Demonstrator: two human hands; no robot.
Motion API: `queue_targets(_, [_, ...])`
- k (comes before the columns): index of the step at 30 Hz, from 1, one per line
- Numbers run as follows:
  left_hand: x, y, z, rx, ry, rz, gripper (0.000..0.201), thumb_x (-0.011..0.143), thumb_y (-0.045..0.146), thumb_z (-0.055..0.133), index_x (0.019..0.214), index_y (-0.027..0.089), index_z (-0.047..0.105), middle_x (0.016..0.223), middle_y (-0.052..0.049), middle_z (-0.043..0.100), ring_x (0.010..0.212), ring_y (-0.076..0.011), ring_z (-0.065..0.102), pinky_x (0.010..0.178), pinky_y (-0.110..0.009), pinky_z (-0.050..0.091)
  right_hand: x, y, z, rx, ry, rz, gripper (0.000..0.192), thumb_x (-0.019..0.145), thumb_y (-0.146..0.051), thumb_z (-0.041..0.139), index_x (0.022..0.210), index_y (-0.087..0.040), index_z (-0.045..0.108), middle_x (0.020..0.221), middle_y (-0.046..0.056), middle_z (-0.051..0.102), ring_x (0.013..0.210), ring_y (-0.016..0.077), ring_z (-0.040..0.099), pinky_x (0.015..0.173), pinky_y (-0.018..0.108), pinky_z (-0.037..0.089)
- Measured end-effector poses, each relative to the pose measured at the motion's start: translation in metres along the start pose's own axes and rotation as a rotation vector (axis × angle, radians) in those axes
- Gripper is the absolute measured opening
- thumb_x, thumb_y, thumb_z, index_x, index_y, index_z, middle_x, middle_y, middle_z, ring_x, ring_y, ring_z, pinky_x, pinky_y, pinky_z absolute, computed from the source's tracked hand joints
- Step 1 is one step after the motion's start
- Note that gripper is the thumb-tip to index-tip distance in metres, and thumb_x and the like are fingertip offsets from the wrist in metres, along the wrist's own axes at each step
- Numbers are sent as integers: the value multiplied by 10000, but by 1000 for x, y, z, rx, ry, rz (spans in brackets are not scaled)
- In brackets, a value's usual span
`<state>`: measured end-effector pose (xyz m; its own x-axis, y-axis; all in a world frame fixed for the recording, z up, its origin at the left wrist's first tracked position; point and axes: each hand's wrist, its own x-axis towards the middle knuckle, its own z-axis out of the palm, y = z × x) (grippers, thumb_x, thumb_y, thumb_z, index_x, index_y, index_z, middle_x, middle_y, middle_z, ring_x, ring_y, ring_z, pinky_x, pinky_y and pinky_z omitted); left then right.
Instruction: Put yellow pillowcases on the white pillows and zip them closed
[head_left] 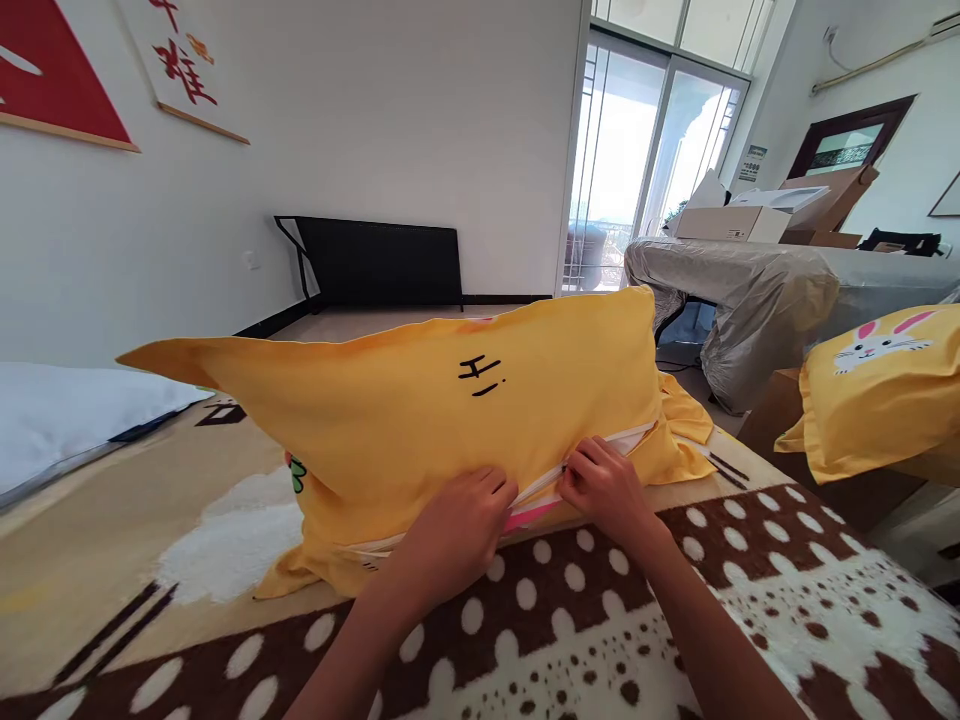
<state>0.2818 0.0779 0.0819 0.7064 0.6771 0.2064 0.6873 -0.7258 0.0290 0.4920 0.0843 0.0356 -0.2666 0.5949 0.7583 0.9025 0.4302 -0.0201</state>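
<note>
A yellow pillow (420, 410) stands on its long edge in the middle of the frame, on a brown-and-cream spotted blanket (750, 600) that fills the bottom; "Hi" is printed in black near its top, and a small green print shows at its lower left. The pillow looks light and soft, the case loose and a bit slack at the corners; it would sag if lifted by one end, so both hands on the lower edge, or one under the belly, seems the safer hold. Along the bottom edge runs a white zip seam (600, 450) with a strip of pink showing through the gap; the cloth there is thin and would bunch easily, so I judge it wants pinching close to the seam rather than a broad grab.

The left hand (457, 525) lies curled on the lower edge, its grip closed on the fabric just left of the gap; the right hand (604, 485) pinches the seam just right of it, fingers clenched on the edge, whether on a zip pull I cannot tell; the two hands are near, not touching.

A second yellow pillow (877, 390) with a rabbit print sits at right; a white cushion (67, 410) lies at left; a grey-covered sofa (750, 300) stands beyond, upper right.
</note>
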Motion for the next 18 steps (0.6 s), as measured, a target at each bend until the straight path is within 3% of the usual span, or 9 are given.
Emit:
queue_targets(5, [-2, 1, -5, 11, -40, -13, 215, 866, 88, 338, 752, 185, 493, 821, -55, 562, 709, -192, 508, 621, -299, 370, -3, 13, 7, -94, 8, 44, 179, 772, -107, 479, 616, -189, 508, 618, 3, 527, 625, 136, 472, 626, 254, 334])
queue_targets(10, [-7, 3, -11, -9, -67, -6, 212, 850, 77, 350, 761, 181, 512, 830, -55, 582, 732, -198, 531, 637, -306, 382, -11, 41, -6, -70, -28, -67, 181, 783, -82, 456, 647, -185, 515, 660, 23, 558, 671, 154, 499, 668, 267, 388])
queue_targets(15, [-6, 6, -7, 16, -98, -20, 198, 830, 76, 368, 760, 185, 519, 839, -62, 591, 748, -211, 548, 640, -318, 387, -33, 47, -2, 98, 160, -2, 191, 805, -72, 439, 664, -195, 480, 700, 36, 569, 686, 145, 536, 646, 254, 440])
queue_targets(18, [-6, 8, -6, 71, -113, -36, 212, 820, 60, 370, 783, 177, 543, 856, -75, 600, 771, -226, 549, 668, -338, 396, -42, 44, 6, 131, 198, -8, 195, 792, -65, 444, 652, -199, 462, 664, 28, 556, 650, 140, 543, 610, 249, 442])
